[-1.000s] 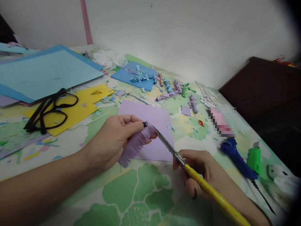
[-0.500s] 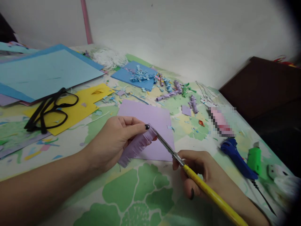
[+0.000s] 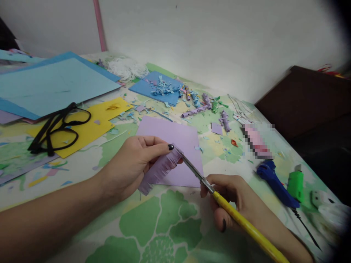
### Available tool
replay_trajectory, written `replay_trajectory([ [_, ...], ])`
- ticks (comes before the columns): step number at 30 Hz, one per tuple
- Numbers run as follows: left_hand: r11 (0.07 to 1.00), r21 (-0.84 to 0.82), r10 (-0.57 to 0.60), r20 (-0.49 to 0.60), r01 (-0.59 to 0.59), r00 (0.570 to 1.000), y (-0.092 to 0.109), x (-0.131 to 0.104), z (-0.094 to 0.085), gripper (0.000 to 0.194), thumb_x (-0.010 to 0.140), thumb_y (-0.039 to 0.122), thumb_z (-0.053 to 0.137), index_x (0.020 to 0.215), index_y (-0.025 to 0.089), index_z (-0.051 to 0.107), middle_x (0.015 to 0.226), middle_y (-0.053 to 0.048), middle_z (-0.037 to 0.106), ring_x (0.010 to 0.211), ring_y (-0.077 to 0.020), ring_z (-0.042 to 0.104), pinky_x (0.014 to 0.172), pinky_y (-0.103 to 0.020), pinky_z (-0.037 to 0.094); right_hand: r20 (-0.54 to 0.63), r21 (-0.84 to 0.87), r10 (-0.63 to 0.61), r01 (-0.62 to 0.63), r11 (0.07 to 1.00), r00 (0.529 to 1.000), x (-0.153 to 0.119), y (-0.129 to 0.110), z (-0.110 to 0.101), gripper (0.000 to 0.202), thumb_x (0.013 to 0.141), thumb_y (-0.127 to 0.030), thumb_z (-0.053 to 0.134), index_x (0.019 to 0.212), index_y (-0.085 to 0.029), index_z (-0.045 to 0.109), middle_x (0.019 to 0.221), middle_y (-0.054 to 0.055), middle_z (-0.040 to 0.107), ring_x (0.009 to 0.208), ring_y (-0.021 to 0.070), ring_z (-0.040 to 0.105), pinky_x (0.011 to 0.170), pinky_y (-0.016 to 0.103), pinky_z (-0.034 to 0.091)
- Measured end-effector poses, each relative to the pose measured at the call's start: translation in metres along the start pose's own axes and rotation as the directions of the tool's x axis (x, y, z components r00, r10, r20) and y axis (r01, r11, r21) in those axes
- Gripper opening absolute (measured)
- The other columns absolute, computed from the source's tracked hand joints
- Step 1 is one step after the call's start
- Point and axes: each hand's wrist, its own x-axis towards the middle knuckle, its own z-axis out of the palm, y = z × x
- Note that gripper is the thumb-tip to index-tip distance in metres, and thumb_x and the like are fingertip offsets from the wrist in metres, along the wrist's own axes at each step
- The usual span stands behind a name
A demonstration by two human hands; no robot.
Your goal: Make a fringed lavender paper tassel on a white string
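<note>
My left hand [image 3: 137, 160] pinches a purple paper strip [image 3: 159, 171] near its upper right end; its lower edge is cut into a fringe. Scissors with a yellow handle [image 3: 246, 224] are in my right hand [image 3: 233, 197], and their metal blades point up and left to the strip's end, by my left fingertips. The blades look nearly closed. Beneath the strip and the blades, a larger purple sheet [image 3: 175, 133] lies flat on the patterned tablecloth [image 3: 145, 221].
Black glasses [image 3: 49, 131] rest on yellow paper [image 3: 101, 124] at left, near blue sheets [image 3: 46, 78]. Rolled paper pieces [image 3: 194, 98] and scraps lie behind. At right are a blue tool [image 3: 276, 186] and a green cutter [image 3: 296, 185].
</note>
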Motion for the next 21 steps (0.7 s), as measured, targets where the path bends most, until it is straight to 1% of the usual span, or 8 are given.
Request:
replay_trajectory([
  [2,1.0,-0.01,0.0,0.006,0.0,1.0,0.0,0.0,0.0,0.011,0.074,0.015,0.07,0.065,0.01,0.065,0.064,-0.006,0.072,0.056,-0.011,0.064,0.056,-0.018,0.052,0.013,-0.01,0.002,-0.002,1.0,1.0,0.001,-0.001,0.0,0.059,0.055,-0.071,0.073,0.065,-0.018,0.049,0.049,-0.007,0.04,0.047,0.0081,0.036,0.045,0.023,0.024],
  [9,1.0,0.005,-0.002,-0.002,0.002,1.0,0.001,0.001,0.0,0.012,0.075,0.016,0.07,0.065,0.01,0.065,0.065,-0.007,0.072,0.057,-0.0117,0.065,0.056,-0.019,0.052,0.002,-0.019,0.004,-0.004,1.0,1.0,0.0,0.0,0.001,0.062,0.055,-0.075,0.07,0.062,-0.019,0.043,0.052,-0.007,0.037,0.049,0.0085,0.035,0.046,0.024,0.024],
  [12,1.0,-0.008,0.009,0.01,-0.009,1.0,0.0,0.002,-0.001,0.012,0.075,0.016,0.07,0.065,0.011,0.065,0.065,-0.007,0.072,0.057,-0.0116,0.065,0.057,-0.018,0.053,0.01,-0.01,-0.01,0.01,1.0,1.0,0.0,0.001,0.0,0.06,0.057,-0.073,0.07,0.064,-0.019,0.045,0.053,-0.006,0.039,0.049,0.0087,0.035,0.046,0.023,0.025],
  [14,1.0,0.0,0.013,0.004,-0.013,1.0,0.0,0.003,-0.002,0.009,0.077,0.017,0.069,0.07,0.011,0.067,0.071,-0.009,0.074,0.061,-0.0134,0.068,0.059,-0.019,0.054,-0.004,-0.048,-0.028,0.027,0.998,1.0,0.001,0.002,-0.005,0.055,0.061,-0.068,0.071,0.066,-0.019,0.048,0.054,-0.005,0.042,0.051,0.0091,0.035,0.047,0.023,0.025],
  [16,1.0,0.014,0.001,-0.022,-0.001,1.0,0.0,0.004,-0.004,0.007,0.078,0.018,0.067,0.076,0.011,0.068,0.078,-0.011,0.076,0.068,-0.0159,0.07,0.063,-0.022,0.056,-0.074,-0.153,-0.054,0.042,0.987,0.996,0.002,0.005,-0.013,0.046,0.068,-0.06,0.07,0.071,-0.018,0.052,0.056,-0.004,0.045,0.053,0.0102,0.037,0.048,0.024,0.025],
  [18,0.999,0.038,-0.031,-0.04,0.032,0.999,0.0,0.006,-0.004,0.007,0.079,0.017,0.067,0.082,0.011,0.068,0.082,-0.012,0.076,0.071,-0.0171,0.071,0.067,-0.023,0.057,-0.181,-0.345,-0.082,0.014,0.939,0.98,0.005,0.009,-0.024,0.036,0.074,-0.052,0.067,0.078,-0.018,0.057,0.059,-0.003,0.047,0.055,0.0115,0.039,0.049,0.024,0.025],
  [20,0.995,0.061,-0.07,-0.042,0.073,0.997,0.001,0.008,-0.004,0.009,0.078,0.017,0.068,0.084,0.011,0.068,0.085,-0.013,0.076,0.071,-0.0168,0.071,0.067,-0.023,0.057,-0.307,-0.573,-0.104,-0.096,0.814,0.946,0.008,0.014,-0.035,0.029,0.074,-0.046,0.066,0.079,-0.018,0.059,0.059,-0.002,0.049,0.054,0.013,0.041,0.05,0.025,0.025],
  [21,0.994,0.069,-0.086,-0.042,0.088,0.995,0.001,0.009,-0.004,0.009,0.078,0.016,0.068,0.084,0.011,0.068,0.085,-0.013,0.076,0.071,-0.0164,0.071,0.067,-0.023,0.057,-0.358,-0.651,-0.109,-0.165,0.741,0.927,0.009,0.017,-0.039,0.027,0.075,-0.044,0.065,0.08,-0.018,0.06,0.059,-0.002,0.05,0.054,0.014,0.043,0.05,0.026,0.026],
])
